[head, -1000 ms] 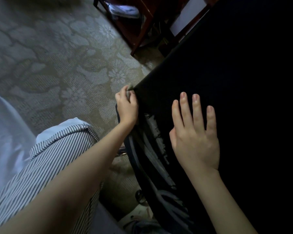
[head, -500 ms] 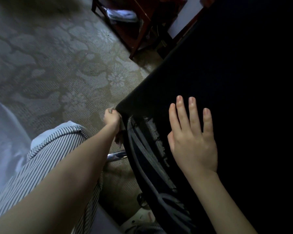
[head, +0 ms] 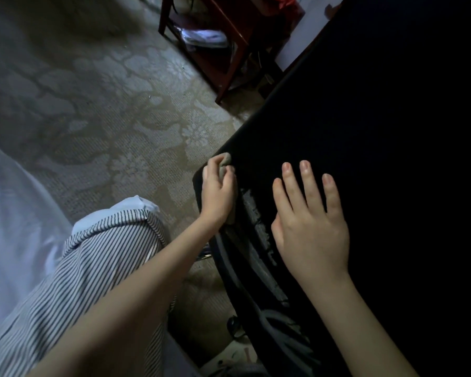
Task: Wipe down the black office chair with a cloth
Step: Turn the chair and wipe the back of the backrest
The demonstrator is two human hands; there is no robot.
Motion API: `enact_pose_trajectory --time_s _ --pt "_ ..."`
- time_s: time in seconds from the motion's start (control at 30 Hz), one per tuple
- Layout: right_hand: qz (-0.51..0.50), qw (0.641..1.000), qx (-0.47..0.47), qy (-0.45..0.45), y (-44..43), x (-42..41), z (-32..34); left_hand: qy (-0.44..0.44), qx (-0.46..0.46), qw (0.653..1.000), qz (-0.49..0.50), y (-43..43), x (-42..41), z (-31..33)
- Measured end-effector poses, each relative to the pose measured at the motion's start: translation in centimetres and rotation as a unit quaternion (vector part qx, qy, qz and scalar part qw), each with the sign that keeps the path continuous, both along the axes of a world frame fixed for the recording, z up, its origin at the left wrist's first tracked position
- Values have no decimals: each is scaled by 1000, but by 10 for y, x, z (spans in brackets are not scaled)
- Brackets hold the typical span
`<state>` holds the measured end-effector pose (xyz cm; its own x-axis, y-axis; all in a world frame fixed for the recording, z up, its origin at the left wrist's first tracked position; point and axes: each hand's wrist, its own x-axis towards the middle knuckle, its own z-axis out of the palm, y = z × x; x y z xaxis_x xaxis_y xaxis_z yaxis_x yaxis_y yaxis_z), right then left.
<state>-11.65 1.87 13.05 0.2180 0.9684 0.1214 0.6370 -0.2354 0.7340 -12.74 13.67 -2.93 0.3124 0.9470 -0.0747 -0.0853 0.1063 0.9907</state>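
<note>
A grey cloth (head: pixel 225 162) was gripped by the left hand (head: pixel 217 190) against the corner edge of the black chair (head: pixel 365 131). The right hand (head: pixel 310 227) was laid flat on the chair, fingers straight and spread.

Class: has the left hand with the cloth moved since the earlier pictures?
Yes. The left hand, gripping the cloth, has slid right, closer to the worn grey strip on the chair.

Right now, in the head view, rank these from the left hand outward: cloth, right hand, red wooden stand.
1. cloth, gripped in the left hand itself.
2. right hand, flat on the chair alongside.
3. red wooden stand, far off, top.
</note>
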Motion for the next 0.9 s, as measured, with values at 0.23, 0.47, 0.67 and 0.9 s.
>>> enact_pose_trajectory --time_s 0.23,0.47,0.67,0.9 --pt "-21 995 62 70 -15 -10 -4 -41 250 967 3 -50 -10 53" --pt "-28 999 33 19 -21 -9 -8 -4 242 970 7 -50 -2 3" --pt "-27 998 -1 -52 -28 -3 -16 60 101 993 29 -44 0 -32" --pt "-29 993 -13 -114 -27 0 -22 126 -79 988 43 -33 1 -68"
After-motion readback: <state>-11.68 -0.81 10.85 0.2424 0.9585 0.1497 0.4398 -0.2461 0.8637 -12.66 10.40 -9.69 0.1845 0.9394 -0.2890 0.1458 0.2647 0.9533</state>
